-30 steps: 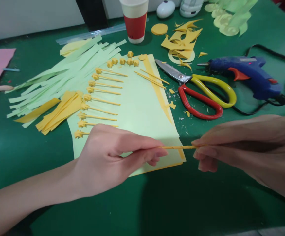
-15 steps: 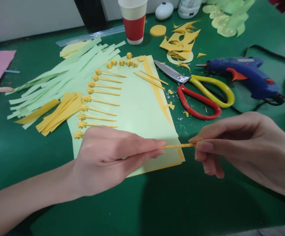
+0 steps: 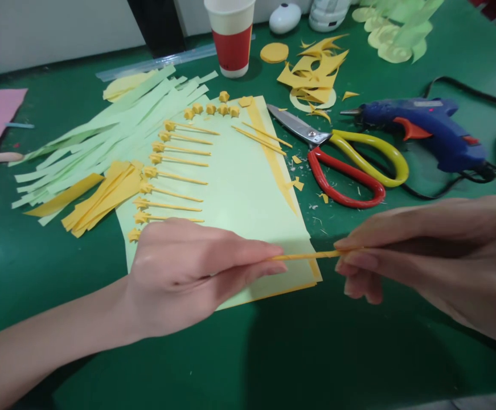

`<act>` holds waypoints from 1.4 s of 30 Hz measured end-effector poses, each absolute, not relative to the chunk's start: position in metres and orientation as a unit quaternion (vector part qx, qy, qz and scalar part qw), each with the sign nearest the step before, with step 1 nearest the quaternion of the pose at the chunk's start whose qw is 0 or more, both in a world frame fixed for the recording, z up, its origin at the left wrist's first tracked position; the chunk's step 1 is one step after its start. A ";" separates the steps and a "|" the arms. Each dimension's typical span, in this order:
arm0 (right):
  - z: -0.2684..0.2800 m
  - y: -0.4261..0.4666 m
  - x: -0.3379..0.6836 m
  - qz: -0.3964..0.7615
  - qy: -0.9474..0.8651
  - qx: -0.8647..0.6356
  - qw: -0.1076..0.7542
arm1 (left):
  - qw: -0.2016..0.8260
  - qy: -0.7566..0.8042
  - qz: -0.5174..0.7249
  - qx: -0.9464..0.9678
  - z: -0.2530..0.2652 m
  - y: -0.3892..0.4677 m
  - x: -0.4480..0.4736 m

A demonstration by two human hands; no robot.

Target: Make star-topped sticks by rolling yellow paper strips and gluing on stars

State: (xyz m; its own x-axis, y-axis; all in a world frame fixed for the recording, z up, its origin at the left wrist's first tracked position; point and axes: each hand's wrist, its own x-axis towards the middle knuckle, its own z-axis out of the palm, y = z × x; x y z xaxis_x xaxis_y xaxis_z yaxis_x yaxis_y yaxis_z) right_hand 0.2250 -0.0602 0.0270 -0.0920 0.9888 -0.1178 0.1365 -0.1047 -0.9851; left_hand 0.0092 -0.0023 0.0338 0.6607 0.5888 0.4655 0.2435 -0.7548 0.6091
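Note:
A thin, tightly rolled yellow paper stick [image 3: 310,255] stretches level between my two hands, above the lower right of the pale green paper sheet [image 3: 248,188]. My left hand [image 3: 196,273] pinches its left end between thumb and fingers. The right end is pinched by my right hand [image 3: 422,250], whose fingers cover the tip. To the left on the sheet lies a row of several yellow paper sticks [image 3: 183,180] with star-shaped heads. Small yellow paper stars [image 3: 211,109] sit along the sheet's top edge, and a few bare yellow sticks [image 3: 259,140] lie at its right.
Red-and-yellow-handled scissors [image 3: 337,154] lie right of the sheet, beside a blue glue gun [image 3: 422,128] with a black cord. A paper cup [image 3: 233,42] stands behind. Green paper strips [image 3: 115,125] and yellow strips [image 3: 106,196] spread at left; yellow scraps [image 3: 316,68] lie at the back.
My right hand's fingers have shifted and flattened along the stick's right end; the small loop of yellow paper seen there earlier no longer shows. My left hand has barely moved.

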 end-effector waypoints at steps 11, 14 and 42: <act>0.031 -0.063 0.225 0.286 -0.655 -0.586 0.381 | 0.309 0.260 0.335 0.851 0.031 -0.002 0.011; 0.032 -0.062 0.226 0.315 -0.623 -0.593 0.400 | 0.310 0.270 0.327 0.851 0.031 0.000 0.012; 0.029 -0.056 0.236 0.339 -0.557 -0.629 0.422 | 0.465 0.332 0.307 0.761 0.038 0.006 0.010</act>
